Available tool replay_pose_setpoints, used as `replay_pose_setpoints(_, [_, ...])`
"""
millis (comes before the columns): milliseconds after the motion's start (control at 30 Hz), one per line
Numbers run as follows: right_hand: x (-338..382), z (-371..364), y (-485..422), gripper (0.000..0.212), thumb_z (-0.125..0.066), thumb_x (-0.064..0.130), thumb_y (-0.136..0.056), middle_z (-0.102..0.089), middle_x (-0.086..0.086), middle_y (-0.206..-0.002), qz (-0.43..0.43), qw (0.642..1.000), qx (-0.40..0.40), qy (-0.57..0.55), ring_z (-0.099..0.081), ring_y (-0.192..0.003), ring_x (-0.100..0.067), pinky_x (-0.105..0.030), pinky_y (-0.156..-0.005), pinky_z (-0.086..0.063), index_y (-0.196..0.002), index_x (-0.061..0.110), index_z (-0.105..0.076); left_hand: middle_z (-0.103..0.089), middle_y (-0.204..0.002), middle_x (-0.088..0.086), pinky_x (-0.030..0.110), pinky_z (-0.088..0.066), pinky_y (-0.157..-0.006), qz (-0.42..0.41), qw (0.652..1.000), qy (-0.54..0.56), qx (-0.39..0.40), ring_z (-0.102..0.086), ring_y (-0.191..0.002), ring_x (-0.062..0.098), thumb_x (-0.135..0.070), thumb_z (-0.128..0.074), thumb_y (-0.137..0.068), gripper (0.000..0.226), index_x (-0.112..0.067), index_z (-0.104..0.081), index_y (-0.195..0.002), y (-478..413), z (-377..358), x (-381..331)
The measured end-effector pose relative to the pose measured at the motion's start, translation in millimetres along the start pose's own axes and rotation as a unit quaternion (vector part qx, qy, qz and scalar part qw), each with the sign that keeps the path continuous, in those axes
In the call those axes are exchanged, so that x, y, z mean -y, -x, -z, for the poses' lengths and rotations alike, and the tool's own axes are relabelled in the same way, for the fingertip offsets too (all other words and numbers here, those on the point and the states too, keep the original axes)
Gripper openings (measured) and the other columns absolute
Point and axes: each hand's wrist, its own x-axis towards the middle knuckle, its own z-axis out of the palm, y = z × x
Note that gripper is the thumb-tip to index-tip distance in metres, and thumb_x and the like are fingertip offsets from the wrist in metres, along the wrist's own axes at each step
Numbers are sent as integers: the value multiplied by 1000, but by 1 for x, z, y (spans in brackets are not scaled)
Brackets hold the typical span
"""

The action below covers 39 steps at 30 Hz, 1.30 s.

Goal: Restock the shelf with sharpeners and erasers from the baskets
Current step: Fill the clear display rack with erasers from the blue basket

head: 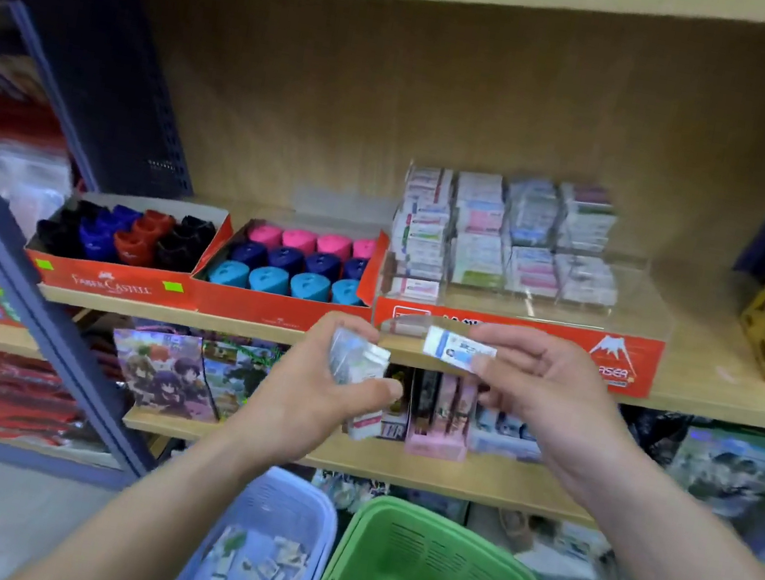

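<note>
Across the view runs a pale wooden shop shelf [707,394]. It carries two red cardboard trays of plastic sharpeners [282,273] on the left and a clear acrylic display case [631,301] stacked with wrapped erasers on the right.

The right hand [550,394] pinches a single white eraser with a blue label [457,348] between thumb and fingertips. The eraser's long axis lies roughly left to right, just in front of the case's red base. The compartments lie up and beyond this hand, which is the nearer of the two.

The left hand [319,380] grips a small stack of wrapped erasers [358,361], lower, before the shelf edge.

The case's clear front wall stands in the way, so the eraser probably has to rise over it.

Below, a lavender plastic basket [286,491] holding loose erasers sits beside a green plastic basket [456,530].
</note>
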Motion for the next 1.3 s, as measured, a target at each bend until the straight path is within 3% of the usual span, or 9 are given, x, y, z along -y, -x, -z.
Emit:
replay_pose_setpoints(100, [26,5,-23,19,-76,7,-87,-77,0,-89,66,996,-30,58,-68,-79,-11,-27,-72,-51,-94,25,-76,-62,-76,-2,24,-47,-59,-20,999,10,-25,-55,-61,12,-15,-83,-83,39,-25,-57,-110,-10,7,-19])
replay_pose_setpoints(233, [48,-7,-64,17,-79,8,-84,-74,-7,-89,118,982,-45,141,-72,-79,-26,-39,-80,-60,-87,25,-77,-70,-72,-9,16,-49,-59,-15,997,25,-68,-64,-64,4,-12,-81,-83,40,-17,-55,-113,-23,18,-27])
replay_pose_setpoints(367, [47,-23,-103,12,-75,16,-87,-72,11,-80,119,947,4,299,-66,-75,-5,-24,-70,-49,-87,28,-77,-66,-71,-10,12,-46,-54,-9,995,15,-100,-61,-58,-1,-16,-82,-83,38,-19,-56,-111,-33,30,-27])
replay_pose_setpoints(467, [43,-32,-120,18,-75,19,-87,-72,18,-79,115,923,35,365,-67,-80,-1,-24,-73,-50,-75,32,-74,-66,-77,-6,13,-45,-53,-5,993,6,-115,-62,-58,0,-23,-85,-81,40,-23,-57,-110,-40,40,-26])
replay_pose_setpoints(567, [44,-33,-126,15,-72,17,-90,-69,24,-79,100,913,67,389,-66,-82,2,-23,-79,-52,-80,27,-76,-65,-77,-5,13,-46,-52,1,992,17,-122,-62,-57,-1,-21,-84,-82,39,-23,-57,-109,-46,48,-27])
replay_pose_setpoints(800, [46,-30,-129,11,-72,17,-90,-71,20,-80,118,903,77,407,-66,-77,3,-23,-78,-54,-83,25,-76,-72,-96,4,28,-58,-70,19,991,53,-118,-74,-86,18,-29,-83,-82,38,-28,-57,-110,-57,53,-27])
replay_pose_setpoints(900, [47,-27,-133,12,-72,20,-90,-72,15,-83,159,898,41,408,-66,-80,1,-23,-78,-54,-82,29,-74,-72,-91,2,21,-54,-63,15,992,48,-118,-74,-80,14,-28,-83,-83,38,-27,-57,-110,-58,51,-26])
replay_pose_setpoints(1067, [41,-31,-137,11,-74,22,-89,-73,13,-80,128,858,117,483,-67,-75,-2,-32,-76,-58,-79,27,-74,-70,-88,-1,19,-52,-62,14,991,47,-125,-71,-76,10,-28,-83,-82,37,-28,-58,-109,-58,53,-26])
replay_pose_setpoints(1300, [43,-30,-146,10,-75,23,-89,-74,14,-83,130,830,146,522,-67,-79,0,-34,-79,-59,-81,29,-75,-66,-85,-2,16,-51,-58,12,991,54,-124,-65,-69,5,-26,-83,-82,38,-27,-58,-110,-56,54,-25])
